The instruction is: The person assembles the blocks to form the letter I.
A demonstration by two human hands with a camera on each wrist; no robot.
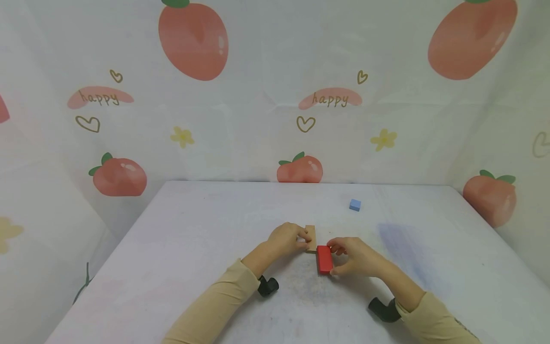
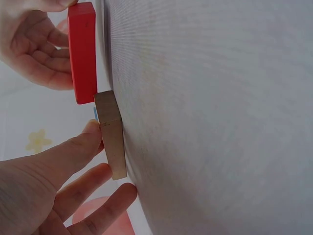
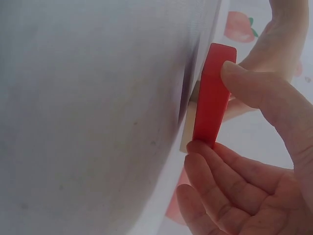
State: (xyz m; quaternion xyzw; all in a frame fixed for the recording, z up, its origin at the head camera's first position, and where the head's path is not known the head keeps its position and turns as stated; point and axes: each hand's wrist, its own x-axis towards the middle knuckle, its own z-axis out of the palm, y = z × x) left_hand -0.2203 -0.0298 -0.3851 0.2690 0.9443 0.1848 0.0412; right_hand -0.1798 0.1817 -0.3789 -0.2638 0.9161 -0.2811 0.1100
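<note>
A red rectangular block lies near the middle of the table. My right hand pinches it lengthwise, thumb at the near end and fingertips at the far end, as the right wrist view shows with the red block. Just left of it and a bit farther back lies a plain wooden block. My left hand holds this one, thumb and fingertips on its left side and ends. In the left wrist view, a corner of the wooden block meets or nearly meets the red block.
Toward the back right sits a small blue block. Black curved pieces show at the left wrist and the right wrist. A white curtain with fruit prints hangs behind the white table.
</note>
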